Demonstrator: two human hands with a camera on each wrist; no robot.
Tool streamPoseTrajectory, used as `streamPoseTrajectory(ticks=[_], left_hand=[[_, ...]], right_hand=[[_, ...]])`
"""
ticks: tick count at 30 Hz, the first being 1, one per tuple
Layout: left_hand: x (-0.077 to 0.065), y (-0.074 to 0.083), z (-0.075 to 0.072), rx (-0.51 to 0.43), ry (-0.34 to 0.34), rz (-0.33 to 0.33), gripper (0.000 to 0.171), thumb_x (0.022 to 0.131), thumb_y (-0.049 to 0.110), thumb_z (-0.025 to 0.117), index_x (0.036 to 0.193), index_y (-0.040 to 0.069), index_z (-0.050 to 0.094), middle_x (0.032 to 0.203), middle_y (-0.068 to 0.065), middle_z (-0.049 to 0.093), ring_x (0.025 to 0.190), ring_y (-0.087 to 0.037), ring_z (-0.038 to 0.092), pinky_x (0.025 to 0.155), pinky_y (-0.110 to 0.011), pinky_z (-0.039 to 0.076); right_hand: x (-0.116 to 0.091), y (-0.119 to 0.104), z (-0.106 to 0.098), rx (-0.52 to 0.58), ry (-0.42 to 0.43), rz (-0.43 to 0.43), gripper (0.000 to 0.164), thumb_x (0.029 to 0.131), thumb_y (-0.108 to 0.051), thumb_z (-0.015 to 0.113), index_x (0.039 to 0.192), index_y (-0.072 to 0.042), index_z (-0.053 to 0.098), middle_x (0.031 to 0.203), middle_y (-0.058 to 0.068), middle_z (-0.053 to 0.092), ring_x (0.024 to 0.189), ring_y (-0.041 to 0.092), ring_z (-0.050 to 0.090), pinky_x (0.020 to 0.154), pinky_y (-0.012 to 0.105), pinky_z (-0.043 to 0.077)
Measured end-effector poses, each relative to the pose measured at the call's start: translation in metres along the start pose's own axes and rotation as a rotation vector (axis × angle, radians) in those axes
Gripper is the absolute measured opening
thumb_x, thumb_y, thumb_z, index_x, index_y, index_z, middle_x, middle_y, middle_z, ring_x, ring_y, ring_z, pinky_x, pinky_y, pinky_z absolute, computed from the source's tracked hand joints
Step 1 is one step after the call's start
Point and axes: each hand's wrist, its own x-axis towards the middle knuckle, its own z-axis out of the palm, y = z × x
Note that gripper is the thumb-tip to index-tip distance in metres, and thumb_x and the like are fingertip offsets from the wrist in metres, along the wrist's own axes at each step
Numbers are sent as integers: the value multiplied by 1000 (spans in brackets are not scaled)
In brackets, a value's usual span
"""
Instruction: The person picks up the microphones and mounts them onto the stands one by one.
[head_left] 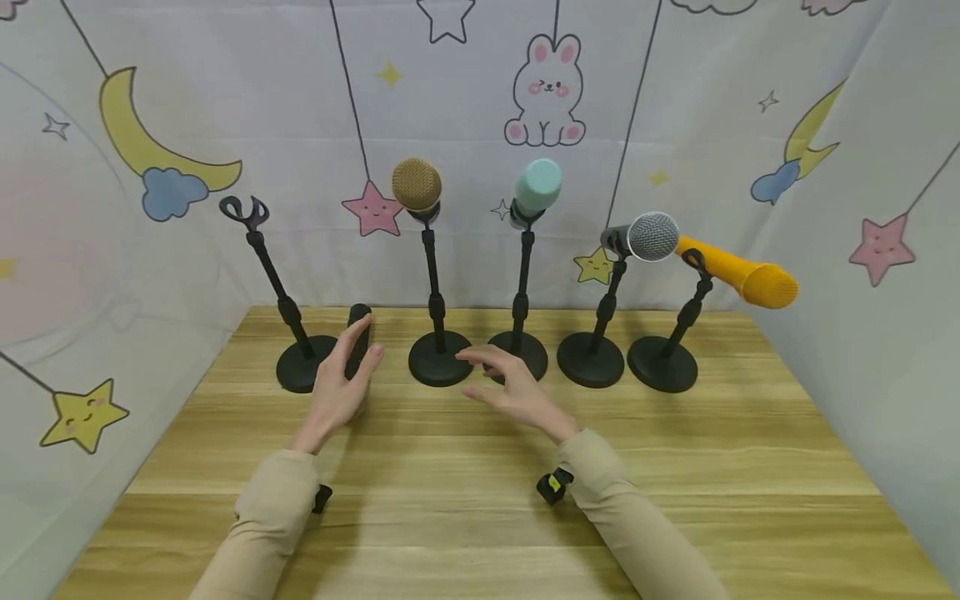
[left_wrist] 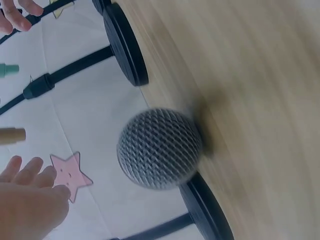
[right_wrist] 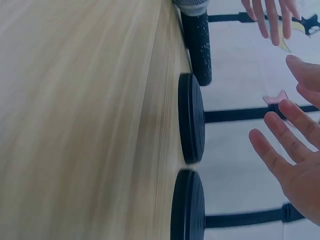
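A black microphone (head_left: 361, 321) with a grey mesh head (left_wrist: 160, 148) lies on the table, partly hidden by my left hand (head_left: 339, 392) in the head view. That hand hovers above and beside it, thumb and fingers spread and apart from it, as the left wrist view also shows. Just left of it stands a microphone stand (head_left: 277, 279) whose clip holds nothing. My right hand (head_left: 517, 392) hangs in the air in front of the stand with the mint-green microphone (head_left: 538, 185), fingers loosely extended around nothing.
Further stands hold a gold microphone (head_left: 417, 184), a silver-headed microphone (head_left: 652, 237) and an orange microphone (head_left: 750, 273). Their round black bases line the back of the wooden table (head_left: 450, 517). Behind hangs a white cloth (head_left: 262, 75) printed with moons, stars and a rabbit.
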Motion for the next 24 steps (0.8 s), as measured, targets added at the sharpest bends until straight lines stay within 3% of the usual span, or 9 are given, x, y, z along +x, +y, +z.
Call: streamPoseTrajectory(ticks=[7, 15, 20, 24], left_hand=[[0, -8, -17, -91, 220, -7, 43, 108, 20, 49, 148, 6, 46, 152, -17, 50, 145, -32, 43, 121, -48, 32], [1, -20, -32, -195, 394, -68, 40, 109, 23, 44, 144, 3, 47, 142, -13, 56, 127, -2, 52, 112, -14, 37], [2, -28, -39, -231, 474, -76, 41, 109, 24, 43, 144, 3, 45, 142, -12, 55, 126, -7, 53, 107, -11, 38], [3, -34, -44, -265, 522, -116, 39, 110, 25, 42, 143, 5, 46, 136, -3, 55, 123, -7, 53, 105, -13, 40]], right_hand=[[21, -5, 19, -80, -73, -52, 51, 90, -9, 76, 138, -6, 58, 145, 17, 55, 134, 33, 54, 100, 53, 51], [46, -15, 42, -224, -181, -78, 53, 93, -10, 73, 143, -7, 54, 147, 15, 51, 139, 33, 48, 114, 51, 41], [58, -18, 58, -313, -268, -65, 59, 95, -11, 71, 149, -12, 47, 155, 13, 44, 143, 31, 43, 114, 49, 42], [68, -21, 75, -420, -333, -63, 62, 96, -13, 69, 152, -18, 43, 159, 9, 39, 146, 28, 40, 115, 43, 42]])
